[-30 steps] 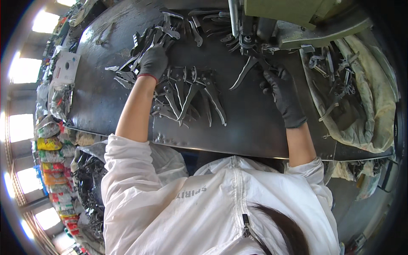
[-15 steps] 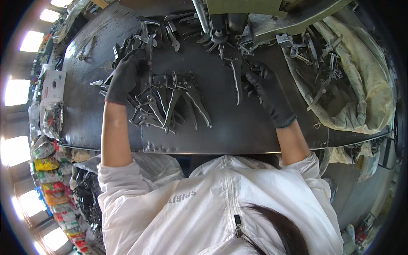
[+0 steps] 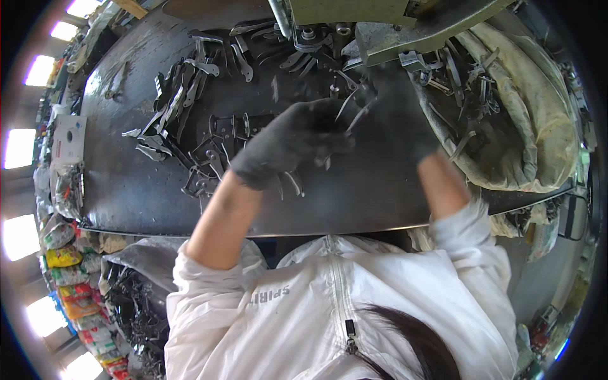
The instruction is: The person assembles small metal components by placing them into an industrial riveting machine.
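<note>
Pliers piece [image 3: 358, 119] lies nearside of the press [image 3: 354, 12], between blurred hands, left [image 3: 288, 139] and right [image 3: 398, 104]; finger closure and hold cannot be told. Probably stiff, slick metal, best gripped along its handle.

Bright windows [image 3: 21, 137] far L, grey flr [image 3: 538, 282] lower R.
</note>
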`<state>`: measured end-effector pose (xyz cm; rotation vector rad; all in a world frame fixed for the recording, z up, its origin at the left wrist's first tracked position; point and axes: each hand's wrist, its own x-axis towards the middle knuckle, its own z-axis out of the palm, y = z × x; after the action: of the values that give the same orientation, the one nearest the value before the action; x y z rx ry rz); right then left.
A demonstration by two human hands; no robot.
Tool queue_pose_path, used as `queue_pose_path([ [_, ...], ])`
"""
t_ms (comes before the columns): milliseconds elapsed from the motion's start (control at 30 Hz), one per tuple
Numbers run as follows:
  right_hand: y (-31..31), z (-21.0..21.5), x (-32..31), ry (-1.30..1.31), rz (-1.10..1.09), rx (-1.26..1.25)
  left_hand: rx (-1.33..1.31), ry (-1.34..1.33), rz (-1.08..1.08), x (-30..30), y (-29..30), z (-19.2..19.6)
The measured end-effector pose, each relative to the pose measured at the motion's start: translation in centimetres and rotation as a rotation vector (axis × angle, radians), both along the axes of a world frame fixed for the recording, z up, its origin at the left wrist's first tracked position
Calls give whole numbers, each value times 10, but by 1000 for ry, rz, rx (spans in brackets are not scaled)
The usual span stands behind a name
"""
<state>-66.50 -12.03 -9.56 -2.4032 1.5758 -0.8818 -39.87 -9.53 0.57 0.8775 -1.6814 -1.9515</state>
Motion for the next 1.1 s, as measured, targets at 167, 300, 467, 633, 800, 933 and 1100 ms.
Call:
queue_pose_path([
  [167,-103,-74,-66,80,-123,-703,40,-217,203,2,-30,-80],
  [300,-36,13,-22,469,-60,-393,51,-258,402,28,-16,-78],
  [467,-34,11,-25,292,-162,-456,-70,-137,293,5,-20,-48],
  [633,6,61,7,-997,-196,655,-76,-88,265,-1,-30,-57],
  [800,37,66,34,-1075,-203,687,-201,-178,220,-12,-40,-55],
  [933,26,44,43,-1014,-199,599,-93,-195,144,-11,-50,-48],
  [1100,14,13,50,-954,-113,640,230,100,97,4,-63,-89],
])
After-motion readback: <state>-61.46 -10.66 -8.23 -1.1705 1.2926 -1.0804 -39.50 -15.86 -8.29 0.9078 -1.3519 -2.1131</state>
